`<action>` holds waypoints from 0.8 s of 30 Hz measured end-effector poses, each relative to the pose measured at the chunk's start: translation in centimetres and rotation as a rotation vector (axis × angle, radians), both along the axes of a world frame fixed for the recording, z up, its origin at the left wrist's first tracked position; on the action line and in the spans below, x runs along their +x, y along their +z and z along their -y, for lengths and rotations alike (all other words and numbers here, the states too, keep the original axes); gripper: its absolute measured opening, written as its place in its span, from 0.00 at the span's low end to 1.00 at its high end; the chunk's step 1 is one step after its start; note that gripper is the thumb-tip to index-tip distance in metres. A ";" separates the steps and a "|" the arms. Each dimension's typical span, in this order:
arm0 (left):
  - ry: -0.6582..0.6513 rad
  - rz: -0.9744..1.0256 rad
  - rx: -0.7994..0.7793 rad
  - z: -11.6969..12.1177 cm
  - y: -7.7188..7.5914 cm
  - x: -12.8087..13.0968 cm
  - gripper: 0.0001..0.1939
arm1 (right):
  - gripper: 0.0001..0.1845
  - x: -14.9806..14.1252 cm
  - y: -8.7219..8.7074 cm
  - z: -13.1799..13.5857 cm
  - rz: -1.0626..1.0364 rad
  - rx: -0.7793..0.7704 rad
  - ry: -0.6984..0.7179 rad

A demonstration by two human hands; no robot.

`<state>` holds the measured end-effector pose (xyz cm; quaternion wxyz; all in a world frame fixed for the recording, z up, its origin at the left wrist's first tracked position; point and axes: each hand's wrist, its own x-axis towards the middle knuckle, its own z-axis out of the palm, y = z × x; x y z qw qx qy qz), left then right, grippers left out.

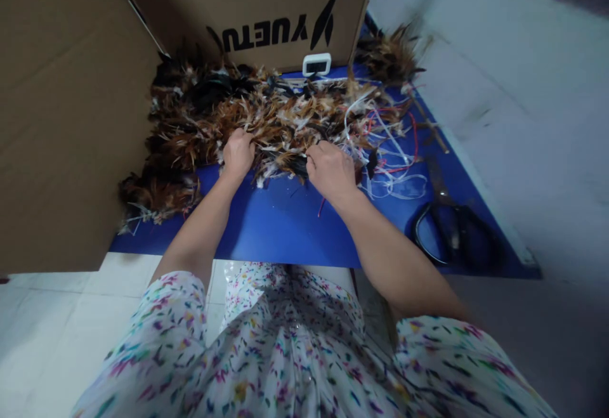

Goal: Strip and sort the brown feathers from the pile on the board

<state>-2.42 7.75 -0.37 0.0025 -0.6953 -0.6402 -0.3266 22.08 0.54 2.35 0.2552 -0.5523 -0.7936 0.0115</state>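
Note:
A wide heap of brown and black feathers (285,113) covers the back of the blue table (285,221). At its front edge, my left hand (238,153) has its fingers curled into the feathers. To the right, my right hand (332,167) is closed with its fingertips pressed on feathers with dark tips (291,163). Pale and red ties (394,151) lie in a tangle right of my right hand. Exactly which feathers each hand pinches is partly hidden by the fingers.
Black-handled scissors (451,234) lie at the table's right. A cardboard box (266,6) stands behind the heap, with a small white device (316,64) before it. More cardboard (61,120) rises on the left. Separate feather clumps (159,193) sit at the left front and back right.

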 end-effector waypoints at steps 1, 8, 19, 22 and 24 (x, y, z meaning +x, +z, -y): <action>0.020 0.031 0.009 -0.2 -0.1 -0.1 0.08 | 0.15 0.0 0.0 0.0 0.006 -0.003 0.001; 0.103 0.394 0.110 -0.9 -1.1 -1.6 0.06 | 0.15 -0.1 -0.5 -0.1 -0.003 0.047 0.009; 0.064 0.838 0.000 -1.9 -1.5 -2.9 0.12 | 0.15 -0.4 -0.3 0.0 -0.001 -0.062 0.033; 0.068 0.891 -0.019 -1.8 -1.3 -3.0 0.11 | 0.14 -0.5 -0.7 0.0 -0.028 -0.019 0.082; 0.054 0.949 -0.035 -1.7 -1.2 -3.0 0.10 | 0.13 -0.7 -1.0 0.1 -0.019 -0.010 0.117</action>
